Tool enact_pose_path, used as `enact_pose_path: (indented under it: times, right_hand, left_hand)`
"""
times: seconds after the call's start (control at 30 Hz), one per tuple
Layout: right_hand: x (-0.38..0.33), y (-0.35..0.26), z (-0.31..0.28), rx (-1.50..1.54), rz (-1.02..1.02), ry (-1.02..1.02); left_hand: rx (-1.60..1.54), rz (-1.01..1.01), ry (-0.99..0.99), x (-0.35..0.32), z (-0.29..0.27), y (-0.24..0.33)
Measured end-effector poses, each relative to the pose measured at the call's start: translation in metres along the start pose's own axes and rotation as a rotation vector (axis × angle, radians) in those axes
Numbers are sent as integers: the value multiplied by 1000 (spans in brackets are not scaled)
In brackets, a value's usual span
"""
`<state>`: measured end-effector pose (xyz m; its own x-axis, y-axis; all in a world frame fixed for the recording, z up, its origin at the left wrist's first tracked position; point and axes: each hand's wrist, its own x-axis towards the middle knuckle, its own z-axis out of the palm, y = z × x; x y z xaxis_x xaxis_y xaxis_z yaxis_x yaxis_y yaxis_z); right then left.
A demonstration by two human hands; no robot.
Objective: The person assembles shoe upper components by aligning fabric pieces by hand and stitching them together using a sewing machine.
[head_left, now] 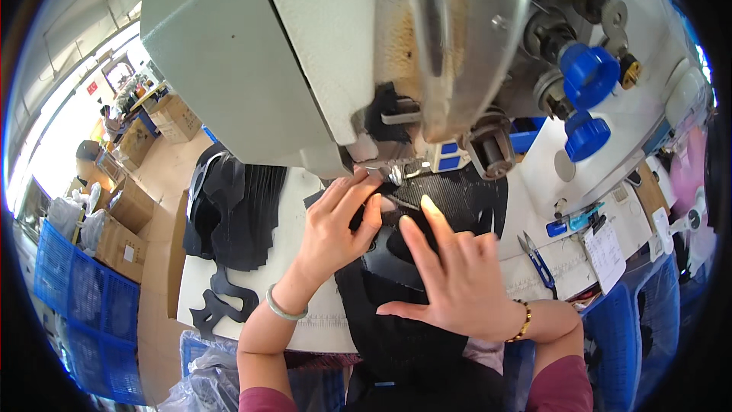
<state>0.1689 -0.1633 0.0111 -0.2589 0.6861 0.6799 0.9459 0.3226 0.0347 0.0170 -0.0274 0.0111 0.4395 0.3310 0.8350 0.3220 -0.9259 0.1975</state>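
Observation:
Several dark layers lie under the head of a sewing machine [396, 169]. My left hand [339, 217] is at the left of the presser foot, its fingers bent together and its thumb curled in on a black fabric piece [450, 197]. Its fingertips are close to the metal foot, and the edge they grip is partly hidden. My right hand [457, 275] lies over the work with index and middle fingers stretched toward the foot and the thumb spread out to the left. A smooth, dark shaped panel [393, 265] shows between the hands.
A stack of black cut pieces [236, 214] lies left on the white table, with a loose curved cutout [229, 301] nearer me. At right are thread snips [538, 261] and a paper slip [605, 255]. Blue crates [91, 297] and cardboard boxes [126, 244] stand on the left.

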Motion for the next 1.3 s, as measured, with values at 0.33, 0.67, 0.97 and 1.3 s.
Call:
enact_pose_path:
  times: [0.33, 0.67, 0.97, 1.3]
  right_hand:
    - [11, 42, 7, 282, -21, 75]
    - [19, 74, 30, 210, -88, 260]
    - [17, 74, 39, 299, -43, 255]
    - [21, 78, 35, 335, -38, 254]
  left_hand:
    - [122, 318, -222, -23, -21, 15]
    - [258, 108, -112, 2, -15, 34]
    - [276, 161, -127, -7, -14, 26]
    - [446, 147, -40, -5, -14, 39]
